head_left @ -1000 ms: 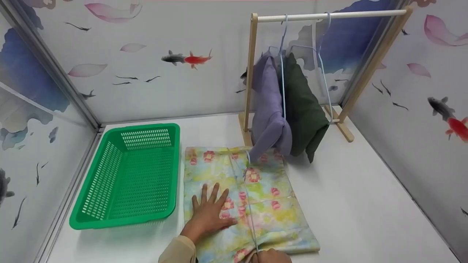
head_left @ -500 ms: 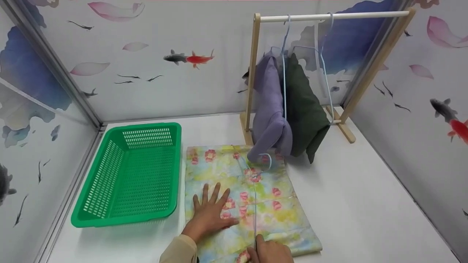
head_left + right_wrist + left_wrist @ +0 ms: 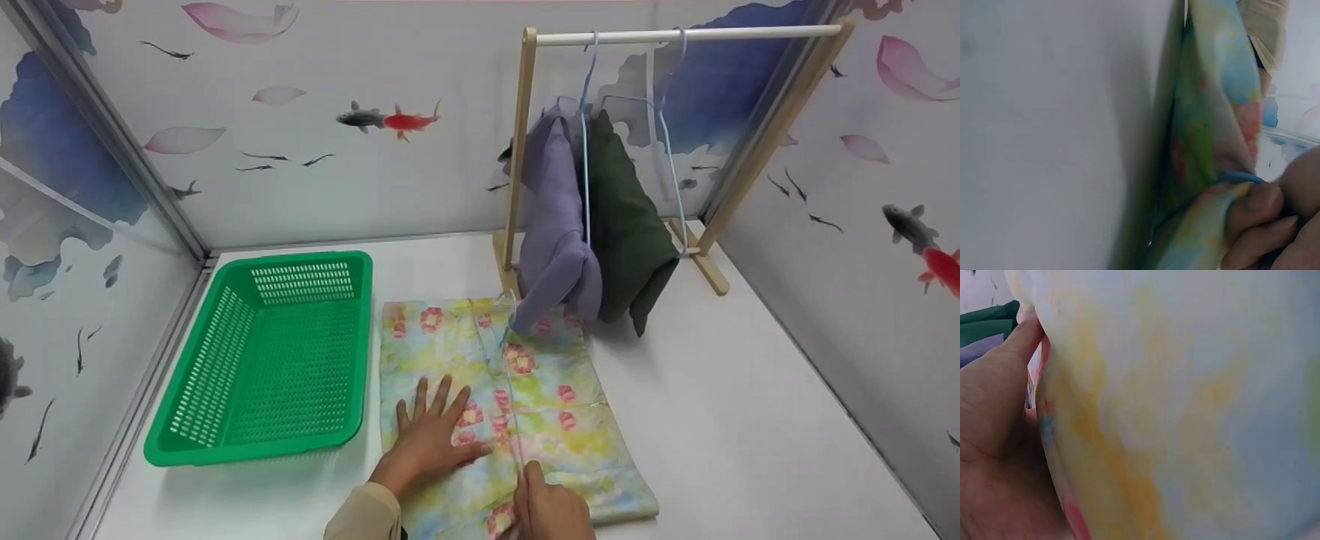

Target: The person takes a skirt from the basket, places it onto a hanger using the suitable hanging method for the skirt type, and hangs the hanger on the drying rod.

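A folded floral cloth (image 3: 555, 450) lies on the white table in the head view, with a light blue wire hanger (image 3: 513, 401) lengthwise over its middle. The hanger's hook points away, by the hanging lavender garment. My left hand (image 3: 431, 442) rests on the left half of the cloth, fingers spread. At the near edge, my right hand (image 3: 555, 510) grips the near end of the hanger. The right wrist view shows curled fingers (image 3: 1261, 205) at the blue wire (image 3: 1239, 176) and bunched cloth (image 3: 1202, 225). Cloth fills most of the left wrist view.
A green plastic basket (image 3: 358, 360) stands left of the cloth. Behind it is a wooden clothes rack (image 3: 520, 150) with a white rail, holding a lavender garment (image 3: 551, 217), a dark green garment (image 3: 626, 225) and blue hangers. Printed walls (image 3: 360, 187) enclose the table.
The hanger's hook has swung right and then back left on the cloth. My right hand has shifted slightly up from the near edge. My left hand has stayed in place.
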A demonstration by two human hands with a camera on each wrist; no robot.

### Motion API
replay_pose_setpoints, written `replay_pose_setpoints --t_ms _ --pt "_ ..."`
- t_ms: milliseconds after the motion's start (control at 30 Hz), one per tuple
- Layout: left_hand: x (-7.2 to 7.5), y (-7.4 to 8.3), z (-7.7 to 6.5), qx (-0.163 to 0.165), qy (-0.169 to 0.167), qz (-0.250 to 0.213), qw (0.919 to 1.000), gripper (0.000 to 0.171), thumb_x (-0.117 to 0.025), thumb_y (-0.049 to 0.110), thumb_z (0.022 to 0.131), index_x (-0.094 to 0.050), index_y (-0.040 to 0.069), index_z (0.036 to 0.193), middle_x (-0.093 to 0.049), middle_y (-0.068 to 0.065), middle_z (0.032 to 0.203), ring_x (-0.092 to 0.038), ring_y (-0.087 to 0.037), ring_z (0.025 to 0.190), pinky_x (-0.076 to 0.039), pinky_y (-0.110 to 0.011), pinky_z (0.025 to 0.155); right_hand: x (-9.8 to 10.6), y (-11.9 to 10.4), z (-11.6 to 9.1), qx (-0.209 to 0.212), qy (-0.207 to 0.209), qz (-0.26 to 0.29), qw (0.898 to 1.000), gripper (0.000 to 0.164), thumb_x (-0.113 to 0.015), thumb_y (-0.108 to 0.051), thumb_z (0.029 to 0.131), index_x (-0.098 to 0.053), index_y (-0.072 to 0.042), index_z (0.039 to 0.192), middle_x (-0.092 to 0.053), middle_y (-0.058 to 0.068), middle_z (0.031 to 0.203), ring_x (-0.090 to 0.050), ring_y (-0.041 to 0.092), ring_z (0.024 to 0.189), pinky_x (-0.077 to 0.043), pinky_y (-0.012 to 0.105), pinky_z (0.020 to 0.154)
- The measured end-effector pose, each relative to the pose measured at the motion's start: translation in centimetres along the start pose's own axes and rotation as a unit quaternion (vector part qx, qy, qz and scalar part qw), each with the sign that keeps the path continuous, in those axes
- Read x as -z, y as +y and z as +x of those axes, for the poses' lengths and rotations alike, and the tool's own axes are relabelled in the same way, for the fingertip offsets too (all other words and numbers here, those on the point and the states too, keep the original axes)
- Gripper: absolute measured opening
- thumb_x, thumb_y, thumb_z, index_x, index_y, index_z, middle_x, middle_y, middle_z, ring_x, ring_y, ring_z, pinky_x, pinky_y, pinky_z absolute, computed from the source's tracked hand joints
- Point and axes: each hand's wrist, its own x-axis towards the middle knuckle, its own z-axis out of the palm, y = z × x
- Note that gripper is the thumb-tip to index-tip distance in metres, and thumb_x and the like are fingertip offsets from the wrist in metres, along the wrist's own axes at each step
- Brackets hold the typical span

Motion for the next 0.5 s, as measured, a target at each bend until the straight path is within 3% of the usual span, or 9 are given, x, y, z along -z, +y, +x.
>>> replay_pose_setpoints --t_ms 100,267,333,500 --pt "0.3 0.2 0.0 -0.001 -0.001 -0.018 0.9998 0.097 -0.045 0.080 0.070 -0.023 0.023 0.147 -0.008 -0.011 0.152 0.005 -0.040 0.135 -0.001 -0.068 0.096 0.0 0.5 0.0 0.032 0.093 -0.012 0.995 0.022 -0.053 -0.015 0.091 -0.038 -0.013 0.076 -0.016 -0.014 0.045 -0.010 -0.001 0.036 -0.010 0.018 0.034" --pt "1.1 0.4 0.0 -0.010 0.001 -0.038 0.9992 0.094 -0.043 0.077 0.075 -0.020 0.022 0.147 -0.007 -0.014 0.152 0.003 -0.042 0.135 -0.002 -0.069 0.095 1.2 1.5 0.3 0.085 0.179 -0.019 0.980 0.034 -0.025 -0.030 0.101 -0.039 -0.012 0.075 -0.015 -0.017 0.046 -0.007 -0.004 0.038 -0.008 0.015 0.033" --pt "1.8 0.3 0.1 -0.011 0.011 -0.041 0.9991 0.093 -0.040 0.077 0.076 -0.018 0.023 0.148 -0.006 -0.014 0.152 0.003 -0.041 0.135 -0.003 -0.068 0.096 2.3 1.7 0.5 0.100 0.193 -0.022 0.976 0.038 -0.020 -0.032 0.100 -0.039 -0.012 0.075 -0.015 -0.017 0.047 -0.008 -0.005 0.038 -0.008 0.014 0.033" --pt "4.5 -0.1 0.5 -0.004 0.068 -0.054 0.9962 0.089 -0.040 0.073 0.080 -0.016 0.020 0.148 -0.005 -0.012 0.152 0.005 -0.037 0.136 -0.004 -0.066 0.098 6.1 2.6 1.0 0.124 0.190 -0.010 0.974 0.034 -0.026 -0.031 0.100 -0.042 -0.013 0.075 -0.019 -0.019 0.048 -0.015 -0.006 0.037 -0.013 0.013 0.032"
